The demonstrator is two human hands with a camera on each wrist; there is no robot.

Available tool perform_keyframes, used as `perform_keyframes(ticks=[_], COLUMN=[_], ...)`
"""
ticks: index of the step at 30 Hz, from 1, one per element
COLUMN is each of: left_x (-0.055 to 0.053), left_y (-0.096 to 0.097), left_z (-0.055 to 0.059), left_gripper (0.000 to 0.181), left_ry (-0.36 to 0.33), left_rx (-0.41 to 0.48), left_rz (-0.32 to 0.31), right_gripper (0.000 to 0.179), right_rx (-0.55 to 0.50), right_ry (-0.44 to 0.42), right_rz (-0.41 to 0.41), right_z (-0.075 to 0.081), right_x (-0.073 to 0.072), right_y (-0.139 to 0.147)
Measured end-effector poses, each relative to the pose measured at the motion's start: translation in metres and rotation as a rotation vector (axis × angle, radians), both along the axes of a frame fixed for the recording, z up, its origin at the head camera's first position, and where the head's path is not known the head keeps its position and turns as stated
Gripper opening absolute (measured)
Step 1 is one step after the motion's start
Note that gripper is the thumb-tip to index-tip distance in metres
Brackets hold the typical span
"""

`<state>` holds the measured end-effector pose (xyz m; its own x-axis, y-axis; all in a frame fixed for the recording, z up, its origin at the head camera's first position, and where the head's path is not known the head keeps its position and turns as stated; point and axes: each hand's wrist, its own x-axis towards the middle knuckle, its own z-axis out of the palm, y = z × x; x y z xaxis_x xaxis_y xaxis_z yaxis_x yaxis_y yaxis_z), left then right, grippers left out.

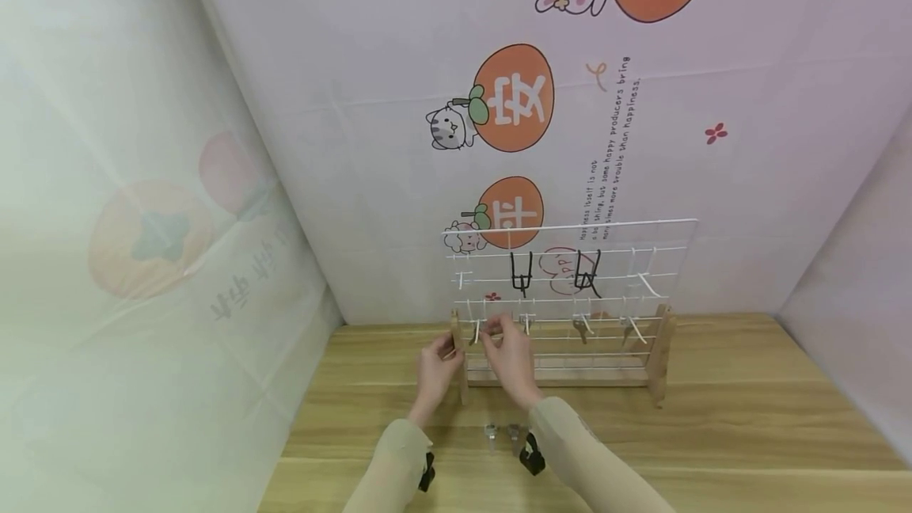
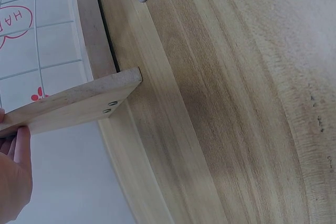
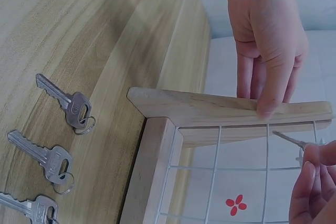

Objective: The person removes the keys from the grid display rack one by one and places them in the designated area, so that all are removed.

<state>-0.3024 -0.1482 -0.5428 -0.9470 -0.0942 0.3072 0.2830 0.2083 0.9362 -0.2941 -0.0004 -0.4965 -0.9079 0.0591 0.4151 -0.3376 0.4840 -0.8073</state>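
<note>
My left hand (image 1: 436,374) grips the left wooden upright (image 3: 210,107) of a white wire grid rack (image 1: 570,222), thumb on one face and fingers on the other. In the right wrist view my right hand (image 3: 315,187) pinches a metal key (image 3: 289,139), its blade pointing out from the fingertips. That hand (image 1: 511,355) is at the rack's lower left hook (image 1: 476,331) in the head view. Whether the key's ring is on the hook is hidden by the fingers. Another key (image 1: 580,329) hangs from a hook farther right.
On the wooden table (image 1: 741,418) before the rack lie several loose keys with rings, among them one key (image 3: 73,109) nearest the upright. Two black hooks (image 1: 522,271) hang higher on the grid. A printed cloth (image 1: 385,180) stands behind.
</note>
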Motion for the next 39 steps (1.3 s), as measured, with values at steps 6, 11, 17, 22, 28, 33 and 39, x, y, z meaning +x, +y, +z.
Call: perform_keyframes(ticks=[6, 11, 17, 22, 28, 33, 39], left_x=[-0.002, -0.001, 0.01, 0.02, 0.022, 0.021, 0.022], left_y=[-0.002, -0.001, 0.003, 0.002, 0.002, 0.003, 0.003], left_z=[-0.005, -0.003, 0.014, 0.03, 0.032, 0.031, 0.032], left_gripper=[0.038, 0.038, 0.038, 0.038, 0.037, 0.038, 0.038], left_ry=[-0.002, -0.007, -0.016, -0.014, 0.0, -0.007, -0.007], left_rx=[-0.009, 0.001, -0.014, -0.003, 0.002, 0.0, -0.008], left_rz=[0.013, 0.018, -0.01, -0.035, -0.036, -0.028, -0.026], right_gripper=[0.02, 0.021, 0.017, 0.011, 0.007, 0.007, 0.006], right_rx=[0.004, 0.028, 0.051, 0.057, 0.056, 0.052, 0.051], right_ry=[0.004, 0.001, 0.002, 0.015, 0.038, 0.039, 0.015], right_rz=[0.029, 0.061, 0.102, 0.117, 0.109, 0.11, 0.104], right_z=[0.002, 0.003, 0.004, 0.005, 0.006, 0.009, 0.01], right_x=[0.002, 0.004, 0.006, 0.009, 0.013, 0.017, 0.019], right_y=[0.002, 0.004, 0.007, 0.008, 0.01, 0.012, 0.013])
